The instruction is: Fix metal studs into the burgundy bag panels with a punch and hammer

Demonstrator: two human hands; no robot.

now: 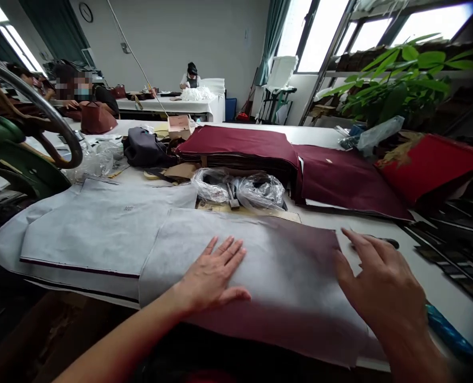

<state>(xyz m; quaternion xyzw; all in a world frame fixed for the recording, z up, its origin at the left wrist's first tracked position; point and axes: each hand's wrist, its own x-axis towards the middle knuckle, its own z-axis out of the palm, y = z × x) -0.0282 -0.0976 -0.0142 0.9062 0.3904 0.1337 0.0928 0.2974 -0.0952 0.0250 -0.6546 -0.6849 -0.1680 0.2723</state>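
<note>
Here at six o'clock in the view lies a broad, pale-grey, maroon-tinged sheet (284,260), the left hand (216,274) flat upon it, fingers slightly spread! Over at four o'clock the right hand (383,276) curves by its edge, thumb apart from fingers, contact impossible to tell, while a thick stack of deep-maroon sheets (240,142) sits at twelve o'clock.
</note>
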